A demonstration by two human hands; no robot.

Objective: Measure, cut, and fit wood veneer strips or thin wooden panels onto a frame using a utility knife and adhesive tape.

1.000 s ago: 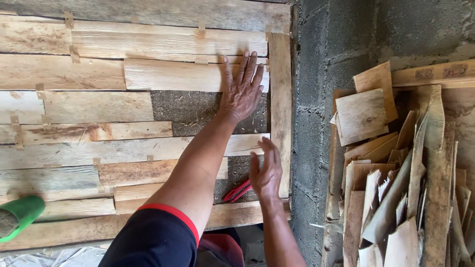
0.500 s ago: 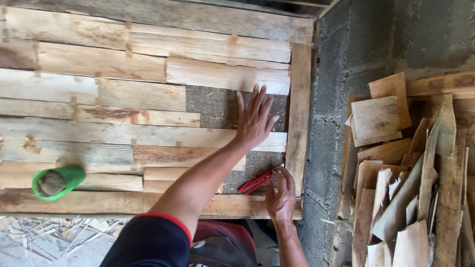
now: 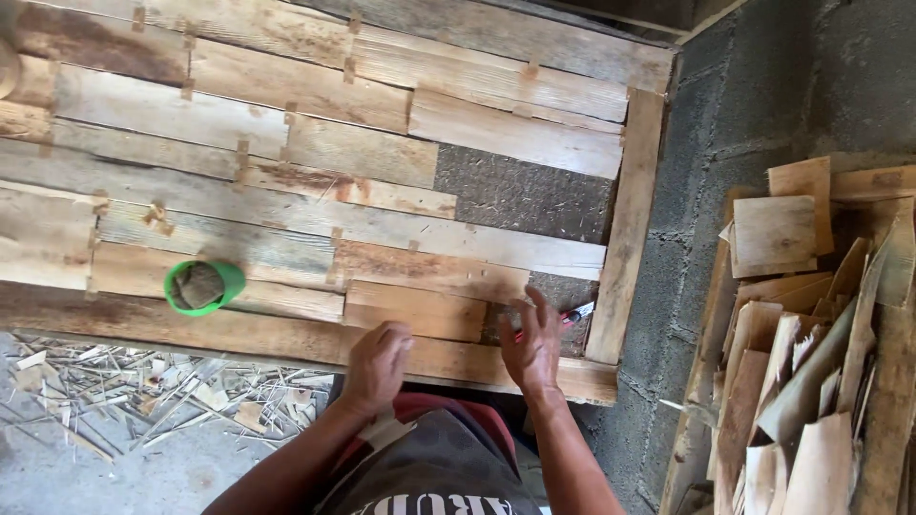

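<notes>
**Short plank at the near edge of the panel**

A green cup sits toward the panel's left. The left hand rests loosely curled, holding nothing, on the near rail just below a short plank. The plank looks light, stiff, rough and splintery; its ends seem best for gripping. The right hand, fingers spread and empty, hovers by the plank's right end, over a red tool.

The right hand hides most of a red-handled tool; the wood pile runs off frame.
</notes>
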